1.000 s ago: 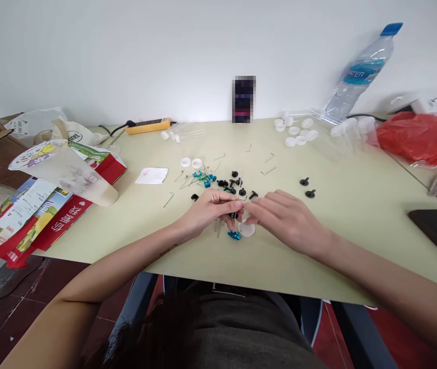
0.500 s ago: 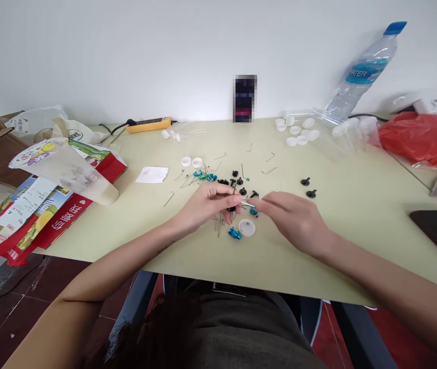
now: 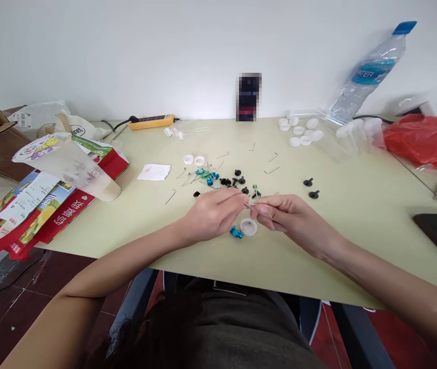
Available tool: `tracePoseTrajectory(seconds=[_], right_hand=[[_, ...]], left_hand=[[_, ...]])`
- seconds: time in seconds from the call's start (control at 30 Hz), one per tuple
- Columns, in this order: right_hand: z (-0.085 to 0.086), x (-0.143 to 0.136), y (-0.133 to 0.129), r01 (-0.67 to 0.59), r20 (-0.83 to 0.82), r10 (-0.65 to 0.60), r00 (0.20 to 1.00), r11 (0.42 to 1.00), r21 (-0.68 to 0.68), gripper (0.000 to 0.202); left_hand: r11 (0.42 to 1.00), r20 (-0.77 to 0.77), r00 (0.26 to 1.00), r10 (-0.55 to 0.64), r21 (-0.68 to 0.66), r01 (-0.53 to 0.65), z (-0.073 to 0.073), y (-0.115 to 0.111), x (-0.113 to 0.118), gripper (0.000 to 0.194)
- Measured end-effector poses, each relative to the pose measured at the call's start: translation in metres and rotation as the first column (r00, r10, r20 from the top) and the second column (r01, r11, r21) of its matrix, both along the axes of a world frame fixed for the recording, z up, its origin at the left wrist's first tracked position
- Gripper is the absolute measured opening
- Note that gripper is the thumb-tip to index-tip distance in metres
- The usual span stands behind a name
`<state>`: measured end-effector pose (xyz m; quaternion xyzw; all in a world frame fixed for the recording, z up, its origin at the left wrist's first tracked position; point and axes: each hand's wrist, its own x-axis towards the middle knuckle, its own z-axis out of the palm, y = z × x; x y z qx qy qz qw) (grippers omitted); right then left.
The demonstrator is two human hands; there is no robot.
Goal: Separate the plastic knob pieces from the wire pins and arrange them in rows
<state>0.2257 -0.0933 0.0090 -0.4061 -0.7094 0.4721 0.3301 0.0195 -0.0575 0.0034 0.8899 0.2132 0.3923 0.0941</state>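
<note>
My left hand (image 3: 218, 212) is closed, palm down, its fingertips pinched on a small part that I cannot make out. Opposite it, my right hand (image 3: 293, 218) pinches a thin L-shaped hex key (image 3: 255, 195), whose green end sticks up above the fingers. The fingertips of both hands almost meet. Below them lie a round white cap (image 3: 248, 227) with a small dark speck in it and a blue metal fitting (image 3: 235, 232). Several black knob-like screws (image 3: 237, 180) lie just beyond the hands, beside a cluster of blue and green metal parts (image 3: 209, 178).
Loose hex keys (image 3: 272, 170) and two black screws (image 3: 314, 195) are scattered on the table. White caps (image 3: 305, 136) and clear tubes lie behind, near a leaning water bottle (image 3: 374, 72). A phone (image 3: 249, 97) stands against the wall. At left are a plastic cup (image 3: 83, 171) and power strip (image 3: 151, 122).
My right hand has turned and now holds the green-ended hex key upright. My left hand has rolled palm down. A black part now lies left of it.
</note>
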Motion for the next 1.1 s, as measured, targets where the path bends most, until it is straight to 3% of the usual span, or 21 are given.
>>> tracePoseTrajectory(seconds=[0.03,0.07,0.13,0.2,0.23,0.27,0.33,0.4,0.43,0.5,0.57,0.6,0.67,0.7,0.77,0.83,0.87,0.9,1.0,1.03,1.1], right_hand=[[0.000,0.002,-0.002,0.032,0.114,-0.060,0.992,0.972,0.234,0.031],[-0.001,0.004,-0.003,0.021,0.207,-0.124,0.970,0.898,0.440,0.028],[-0.002,0.009,-0.004,-0.097,0.318,-0.181,0.931,0.717,0.691,0.022],[-0.001,0.013,-0.004,-0.172,0.333,-0.153,0.930,0.620,0.766,0.019],[-0.001,0.014,-0.003,-0.140,0.294,-0.155,0.943,0.618,0.773,0.020],[0.001,0.014,-0.001,-0.065,0.227,-0.172,0.959,0.645,0.762,0.023],[0.003,0.013,0.002,0.111,0.068,-0.175,0.982,0.831,0.545,0.037],[0.006,0.010,0.005,0.079,-0.059,-0.075,0.995,0.994,0.073,0.056],[0.006,0.008,0.006,-0.013,-0.128,-0.006,0.992,0.988,-0.153,0.062],[0.007,0.004,0.006,-0.172,-0.231,0.082,0.969,0.899,-0.402,0.058],[0.006,0.003,0.004,-0.170,-0.223,0.089,0.971,0.911,-0.376,0.045],[0.006,0.003,0.003,-0.118,-0.159,0.077,0.984,0.955,-0.271,0.039],[0.004,0.005,0.000,0.010,0.050,-0.016,0.999,0.994,0.109,0.032],[0.004,0.007,-0.001,0.037,0.137,-0.082,0.987,0.952,0.303,0.028],[0.003,0.011,-0.002,-0.014,0.249,-0.152,0.957,0.829,0.559,0.019],[0.003,0.013,-0.001,-0.063,0.275,-0.157,0.948,0.758,0.649,0.018],[0.003,0.013,-0.001,-0.034,0.242,-0.166,0.956,0.757,0.653,0.022],[0.004,0.013,0.000,0.029,0.183,-0.181,0.966,0.784,0.620,0.028],[0.006,0.007,0.004,0.083,-0.019,-0.082,0.996,0.988,0.131,0.052],[0.006,0.005,0.004,-0.002,-0.076,-0.003,0.997,0.998,-0.070,0.058],[0.005,0.003,0.005,-0.152,-0.124,0.123,0.985,0.954,-0.259,0.057]], left_hand=[[0.972,0.016,1.000,-0.019,-0.233,0.023,0.003,0.000,0.001,0.022],[0.881,0.039,0.998,-0.058,-0.469,0.069,0.006,-0.001,0.001,0.026],[0.568,0.095,0.980,-0.177,-0.803,0.181,0.011,-0.001,0.001,0.032],[0.344,0.135,0.954,-0.267,-0.912,0.225,0.015,-0.001,0.000,0.035],[0.333,0.131,0.952,-0.275,-0.917,0.222,0.016,-0.001,-0.001,0.035],[0.402,0.114,0.962,-0.248,-0.891,0.209,0.015,-0.001,-0.002,0.034],[0.717,0.082,0.990,-0.118,-0.682,0.142,0.012,-0.001,-0.003,0.029],[0.973,0.078,0.997,-0.015,-0.230,0.032,0.006,0.000,-0.005,0.020],[1.000,0.067,0.998,-0.002,0.012,0.001,0.002,0.001,-0.005,0.016],[0.941,0.008,1.000,-0.024,0.337,0.020,-0.004,0.002,-0.005,0.013],[0.923,-0.013,0.999,-0.035,0.383,0.037,-0.006,0.003,-0.004,0.013],[0.954,0.005,1.000,-0.031,0.300,0.028,-0.005,0.002,-0.003,0.012],[0.996,0.039,0.999,-0.030,-0.081,0.033,0.000,0.001,-0.001,0.017],[0.943,0.042,0.998,-0.056,-0.327,0.067,0.003,0.000,0.000,0.023],[0.681,0.054,0.985,-0.162,-0.716,0.152,0.010,-0.001,0.000,0.031],[0.475,0.084,0.963,-0.255,-0.857,0.200,0.012,0.000,0.000,0.034],[0.477,0.086,0.964,-0.252,-0.856,0.201,0.012,0.001,-0.001,0.034],[0.559,0.079,0.975,-0.209,-0.808,0.185,0.010,0.002,-0.002,0.033],[0.946,0.056,0.998,-0.041,-0.320,0.057,0.000,0.004,-0.004,0.023],[0.995,0.048,0.999,-0.022,-0.099,0.027,-0.004,0.004,-0.004,0.019],[0.982,0.001,0.999,-0.039,0.187,0.039,-0.008,0.002,-0.004,0.015]])
